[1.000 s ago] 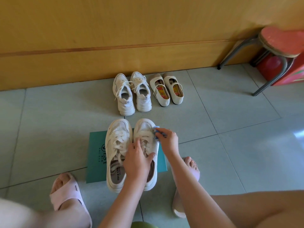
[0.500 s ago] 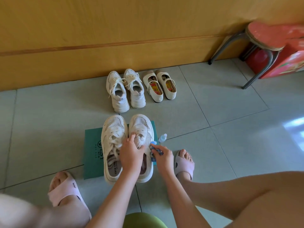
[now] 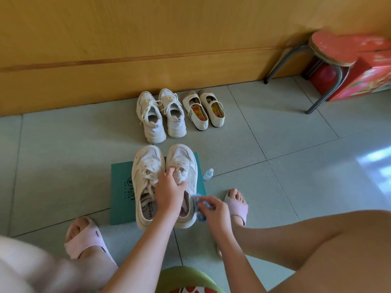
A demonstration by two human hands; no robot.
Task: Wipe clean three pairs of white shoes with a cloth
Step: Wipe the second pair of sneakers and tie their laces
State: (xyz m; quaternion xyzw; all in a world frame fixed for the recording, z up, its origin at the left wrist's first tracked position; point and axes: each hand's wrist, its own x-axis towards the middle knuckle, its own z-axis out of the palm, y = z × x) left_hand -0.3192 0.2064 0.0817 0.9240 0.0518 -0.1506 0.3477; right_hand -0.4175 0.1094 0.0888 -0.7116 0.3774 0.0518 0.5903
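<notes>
grey-green tiled floor (image 3: 275, 187), yellow wood-panel wall (image 3: 127, 39) behind; red stool (image 3: 330, 49) and red box (image 3: 370, 79) in the far right corner. item: teal card (image 3: 121, 193) flat on the floor, carrying the near pair of mesh sneakers (image 3: 148, 180). item: lace-up pair (image 3: 161, 117) and strap pair (image 3: 204, 108) side by side at the wall, well apart from my hands; whether wiped, i cannot tell. item: small bottle (image 3: 208, 174) just beside the card's right edge. left hand (image 3: 169, 191): fingers curled over the laces of the right-hand sneaker (image 3: 183, 159), holding it steady. right hand (image 3: 215, 210): fingers pinching the blue cloth (image 3: 201, 205) against that shoe's outer heel side. step in hand: wiping the near pair, right shoe's flank. next move, as i judge it: draw the cloth round the heel and sole rim, left hand bracing the shoe, then change to its partner.
</notes>
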